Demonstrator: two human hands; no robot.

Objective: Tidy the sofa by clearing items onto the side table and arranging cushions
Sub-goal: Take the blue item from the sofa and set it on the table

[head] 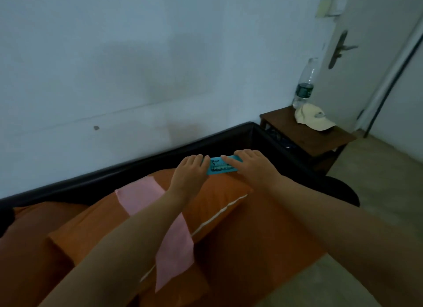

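With both hands, left hand [191, 169] and right hand [253, 166], we pinch the blue packet [220, 166] above the orange cushion [212, 199], next carrying it to the desk [320, 137].

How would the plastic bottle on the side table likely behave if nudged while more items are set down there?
The bottle stands tall and narrow at the back of the side table, so it probably tips easily. It looks clear and mostly empty, hence likely light. Being round, it would probably roll once down. The cap beside it might stop it.
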